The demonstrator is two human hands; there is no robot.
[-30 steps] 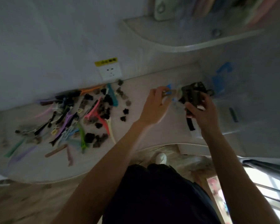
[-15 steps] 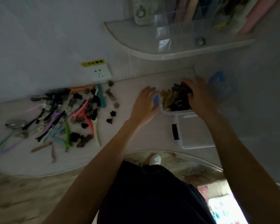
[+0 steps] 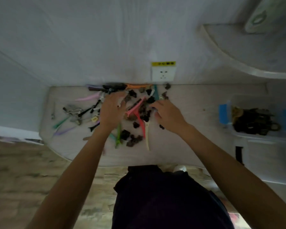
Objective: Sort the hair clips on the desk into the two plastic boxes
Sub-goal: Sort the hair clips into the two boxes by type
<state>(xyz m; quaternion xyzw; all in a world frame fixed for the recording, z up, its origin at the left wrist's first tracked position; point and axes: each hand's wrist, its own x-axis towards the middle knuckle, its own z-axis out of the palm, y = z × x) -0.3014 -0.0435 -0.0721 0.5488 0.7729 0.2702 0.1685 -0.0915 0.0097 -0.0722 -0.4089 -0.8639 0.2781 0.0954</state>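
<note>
- The left hand [image 3: 111,111] is held over the middle of the clip pile, fingers spread and relaxed toward 12 o'clock; nothing is seen gripped in it.
- The right hand [image 3: 168,115] is lowered at the pile's 3 o'clock edge, its fingers curled toward the small dark claw clips [image 3: 145,111]; whether one is pinched cannot be told, as the fingertips are blurred.
- The hair clips are scattered on the pale desk [image 3: 196,100], between the two hands and out toward 9 o'clock.
- A pink long clip [image 3: 135,107] is seen lying slantwise between the hands, with a cream long clip [image 3: 147,136] below it toward 6 o'clock.
- A green long clip [image 3: 118,135] is partly covered by the left wrist.
- An orange long clip [image 3: 138,86] is laid along the wall at 12 o'clock of the pile.
- A clear plastic box [image 3: 228,128] with blue latches is placed well apart at 3 o'clock; dark claw clips are heaped inside it.
- A second clear box [image 3: 271,156] is set just beside it toward 5 o'clock; a black strip shows at its left wall.
- A wall socket [image 3: 163,74] under a yellow label is mounted above the pile.
</note>
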